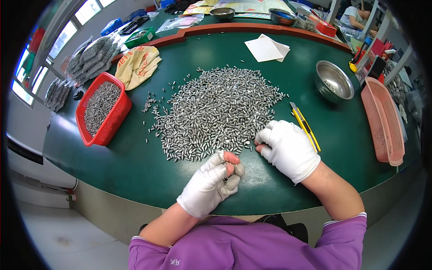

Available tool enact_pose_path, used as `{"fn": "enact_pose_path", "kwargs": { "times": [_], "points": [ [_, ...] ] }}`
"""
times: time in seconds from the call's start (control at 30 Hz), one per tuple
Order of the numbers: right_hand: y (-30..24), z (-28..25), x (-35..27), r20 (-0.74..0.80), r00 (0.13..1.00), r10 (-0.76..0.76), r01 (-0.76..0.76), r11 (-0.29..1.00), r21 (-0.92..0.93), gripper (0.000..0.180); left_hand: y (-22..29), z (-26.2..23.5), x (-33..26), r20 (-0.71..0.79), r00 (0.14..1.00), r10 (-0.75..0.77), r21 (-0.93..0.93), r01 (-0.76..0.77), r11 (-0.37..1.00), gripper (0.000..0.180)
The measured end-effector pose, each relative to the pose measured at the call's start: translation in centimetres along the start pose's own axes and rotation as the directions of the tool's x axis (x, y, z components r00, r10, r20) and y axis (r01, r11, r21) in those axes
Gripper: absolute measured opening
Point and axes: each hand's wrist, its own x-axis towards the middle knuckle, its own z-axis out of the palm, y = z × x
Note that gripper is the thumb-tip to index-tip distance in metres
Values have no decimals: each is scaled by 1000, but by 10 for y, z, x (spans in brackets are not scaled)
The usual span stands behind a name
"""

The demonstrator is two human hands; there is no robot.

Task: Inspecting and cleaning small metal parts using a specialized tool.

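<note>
A broad heap of small silvery metal parts [216,108] lies on the green table. At its near edge my left hand [207,182], in a white glove with bare fingertips and greyed finger ends, curls closed around a few of these metal parts. My right hand [290,150], gloved likewise, rests palm down at the heap's right near edge. Its thumb and fingers are drawn together beside a few loose parts, and what they hold, if anything, is hidden. Just beyond the right hand lies a yellow utility knife [307,128] with its blade end pointing away.
At left stands a red basket [127,108] filled with metal parts, beside a yellowish cloth [137,65] and grey filled bags [94,58]. White papers [265,48] lie at the back. A steel bowl [321,69] and pink basket [382,121] are at right. Another person [353,18] sits far right.
</note>
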Motion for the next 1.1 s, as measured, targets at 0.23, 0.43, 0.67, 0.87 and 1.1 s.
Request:
{"fn": "enact_pose_path", "kwargs": {
  "times": [0.23, 0.43, 0.67, 0.87, 1.1],
  "points": [
    [-15, -5, 5, -13, 1000, 3, 5, 792, 610, 16, 0, -2, 0, 17, 999, -40, -18, 40, 999, 20],
    [-20, -4, 5, -57, 996, -65, 87, 751, 654, 15, 2, 3, -2, -23, 997, -72, 17, 72, 997, 22],
    [-15, -2, 6, -178, 978, -113, 195, 801, 565, 16, 2, -1, 0, 40, 997, -63, 3, 63, 998, 17],
    [4, 2, 9, -70, 988, -141, 152, 971, 184, 8, 3, 2, 1, 19, 999, -49, -15, 49, 999, 18],
    [-2, 5, 7, -37, 992, -124, 125, 992, 11, 9, 4, 0, 0, 11, 998, -63, -42, 64, 997, 21]
  ]
}}
